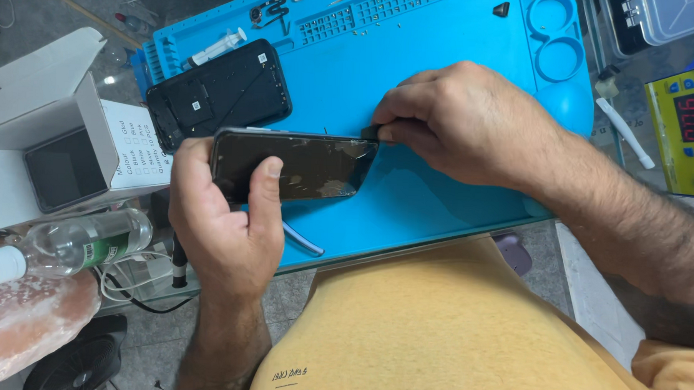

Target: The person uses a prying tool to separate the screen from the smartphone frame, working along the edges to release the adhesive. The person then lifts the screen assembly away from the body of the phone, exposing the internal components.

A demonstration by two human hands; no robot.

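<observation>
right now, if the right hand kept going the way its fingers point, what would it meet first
The right hand points leftward, pinching a small black tool at the phone corner. Going on, it would likely meet the phone's top edge first, then the left hand; depth is unclear.

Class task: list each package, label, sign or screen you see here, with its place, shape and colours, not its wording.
Cracked phone screen: centre, held in both hands, dark rectangle.
White cardboard box: left, open, dark panel inside, printed side label.
Clear bottle: lower left, lying down, green label.
Yellow device: right edge, red digital display.
</observation>
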